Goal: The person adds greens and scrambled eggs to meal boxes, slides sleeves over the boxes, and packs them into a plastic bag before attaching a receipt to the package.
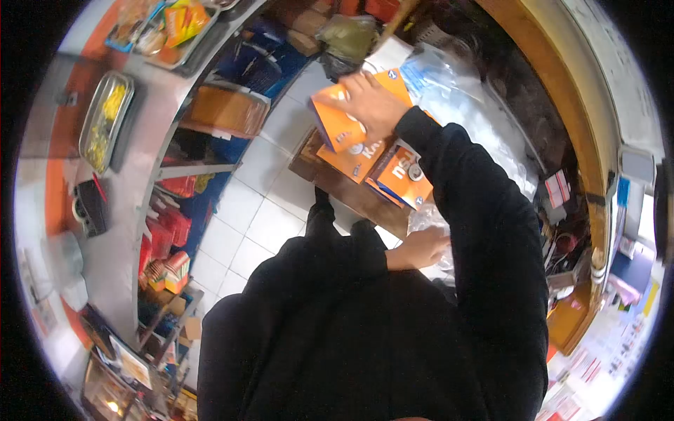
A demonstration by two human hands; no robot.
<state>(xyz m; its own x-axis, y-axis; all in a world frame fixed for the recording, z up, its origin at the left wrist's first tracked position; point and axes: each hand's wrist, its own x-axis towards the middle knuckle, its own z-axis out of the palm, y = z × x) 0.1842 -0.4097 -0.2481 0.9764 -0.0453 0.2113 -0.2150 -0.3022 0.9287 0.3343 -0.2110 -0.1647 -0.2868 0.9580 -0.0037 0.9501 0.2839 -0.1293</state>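
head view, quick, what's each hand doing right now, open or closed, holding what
Left hand: fingers curled, seemingly on clear plastic; firm hold cannot be told.
Right hand: closed on a tilted orange box.

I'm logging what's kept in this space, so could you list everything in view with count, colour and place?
Orange boxes: at least three, orange, centre, one held
Wooden stand: one, brown, under the boxes
Clear plastic bag: one, transparent, near end of the stand
Plastic sheeting: count unclear, clear to bluish, right of the boxes
Bag: one, olive, beyond the boxes
Counter: one, whitish, left
Metal tray: one, silver, yellow contents, on the counter
Packets: several, mixed colours, upper left
Floor tiles: many, white, below the stand
Remaining clutter: too blurred to count
Clothing: black, lower centre
Right hand: one, bare, holding a box
Left hand: one, bare, at the clear bag
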